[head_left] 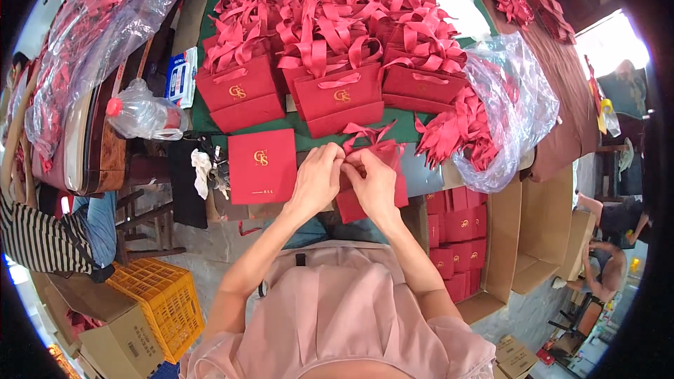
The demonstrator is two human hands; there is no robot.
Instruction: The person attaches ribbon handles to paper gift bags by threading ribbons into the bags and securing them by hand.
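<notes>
My left hand (319, 175) and my right hand (370, 179) meet at the top of a small red gift bag (353, 208) near the table's front edge. Both hands are closed, fingertips pinched close together at its upper edge. Whether they grip the bag's rim or its ribbon is hidden by the fingers. A loop of pink-red ribbon (370, 132) sticks up just beyond my fingertips. Left of my left hand lies a flat square red card or box panel (262, 166) with a gold emblem.
Finished-looking red bags (341, 97) with ribbon handles crowd the green-covered table. A clear plastic bag of ribbons (484, 123) sits right. A plastic bottle (146, 112) lies left. Below right, a cardboard carton (503, 238) holds red boxes; a yellow crate (156, 305) stands lower left. Other people sit nearby.
</notes>
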